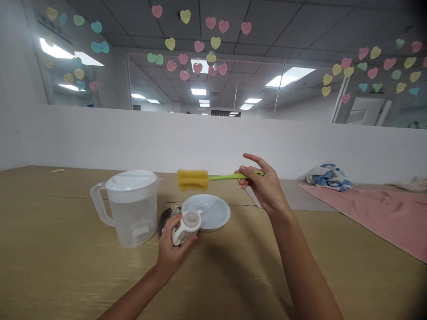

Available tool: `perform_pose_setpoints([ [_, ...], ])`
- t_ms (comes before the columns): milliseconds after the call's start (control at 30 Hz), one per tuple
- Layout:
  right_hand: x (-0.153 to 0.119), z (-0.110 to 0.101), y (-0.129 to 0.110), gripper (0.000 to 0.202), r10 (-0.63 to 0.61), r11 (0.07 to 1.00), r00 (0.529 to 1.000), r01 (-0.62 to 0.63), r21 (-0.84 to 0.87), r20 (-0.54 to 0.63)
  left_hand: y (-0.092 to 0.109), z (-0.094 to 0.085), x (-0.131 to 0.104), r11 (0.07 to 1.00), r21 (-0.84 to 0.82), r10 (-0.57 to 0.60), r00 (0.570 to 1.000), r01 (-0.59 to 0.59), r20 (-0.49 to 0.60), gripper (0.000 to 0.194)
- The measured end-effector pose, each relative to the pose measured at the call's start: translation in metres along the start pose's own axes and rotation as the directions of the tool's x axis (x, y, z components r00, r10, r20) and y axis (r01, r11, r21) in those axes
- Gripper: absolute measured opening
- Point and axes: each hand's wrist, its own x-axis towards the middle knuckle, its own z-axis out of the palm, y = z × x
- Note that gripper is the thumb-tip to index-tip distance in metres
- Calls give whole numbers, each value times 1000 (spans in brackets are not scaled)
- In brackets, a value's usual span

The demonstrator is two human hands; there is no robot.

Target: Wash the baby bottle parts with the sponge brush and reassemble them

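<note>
In my right hand (263,182) is a sponge bottle brush (192,179), pinched by its green handle and held level, its yellow sponge head pointing left. My left hand (173,249) is closed around a small clear container with a white rim and handle (191,218), tilted toward me. The sponge is above the container, apart from it. Behind the container stands a white bowl (216,218). A dark metal bowl (163,221) is partly hidden by the container and my left hand; something stringy lies in it, too covered to make out.
A lidded plastic pitcher (133,218) holding clear liquid stands to the left. On the right lie a pink cloth (373,213) and a crumpled blue-and-white cloth (328,177). A white wall (200,138) rises behind the brown tabletop (66,266).
</note>
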Motion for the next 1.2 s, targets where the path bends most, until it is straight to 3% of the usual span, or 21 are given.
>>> perform_pose_setpoints([
  [133, -1, 7, 5, 52, 48, 997, 987, -38, -69, 154, -9, -10, 10, 996, 90, 0, 996, 7, -84, 47],
  [300, 1, 10, 13, 43, 79, 984, 972, -40, -176, 220, -13, -15, 16, 986, 153, 77, 991, -59, -109, 48],
  [500, 3, 3, 12, 40, 115, 968, 969, -59, -246, 221, -15, -17, 20, 954, 244, 188, 981, -171, -48, 44],
  [667, 1, 7, 11, 35, 114, 952, 957, -29, -305, 265, -26, -23, 19, 861, 349, 380, 924, -370, 43, 44],
  [833, -2, 13, 11, 27, 111, 946, 932, 7, -325, 345, -31, -26, 17, 822, 396, 426, 903, -410, 51, 46],
  [1067, -5, 20, 13, 26, 121, 916, 924, 37, -399, 363, -28, -26, 15, 774, 307, 516, 832, -554, 202, 45],
  [1200, -7, 30, 20, 24, 97, 921, 921, 61, -384, 377, -30, -26, 15, 793, 335, 476, 861, -509, 180, 46],
])
